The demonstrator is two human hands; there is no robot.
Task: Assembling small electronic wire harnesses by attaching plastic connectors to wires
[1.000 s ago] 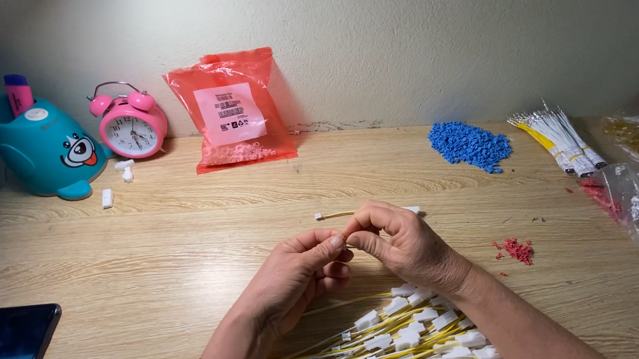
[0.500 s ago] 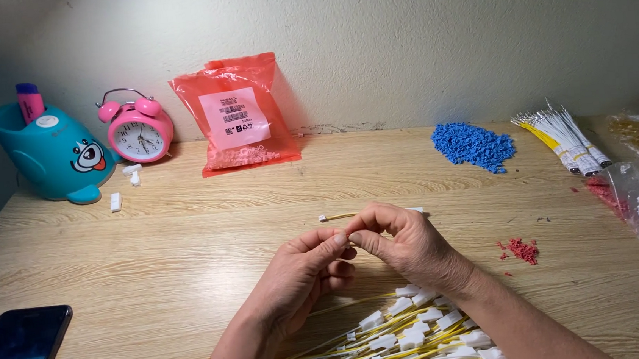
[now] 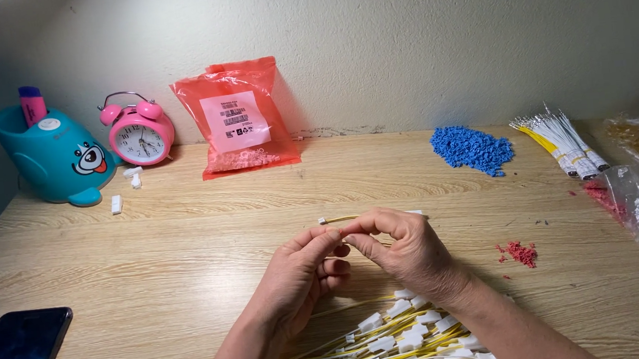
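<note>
On a wooden table (image 3: 185, 213), from left to right: a dark phone (image 3: 16, 355), a teal pen holder (image 3: 59, 156), a pink alarm clock (image 3: 139, 133), a red plastic bag (image 3: 242, 119), a heap of blue beads (image 3: 472, 148), a bundle of white and yellow wires (image 3: 560, 141) and a few red bits (image 3: 521, 252). At centre the left hand (image 3: 297, 280) and right hand (image 3: 407, 247) meet fingertip to fingertip, both pinching a single yellow wire (image 3: 341, 219); its long axis runs left to right just beyond the knuckles, with a small white end sticking out to the left above the left hand. A pile of finished yellow wires with white plugs (image 3: 393, 341) lies just below the wrists, nearest the person.
</note>
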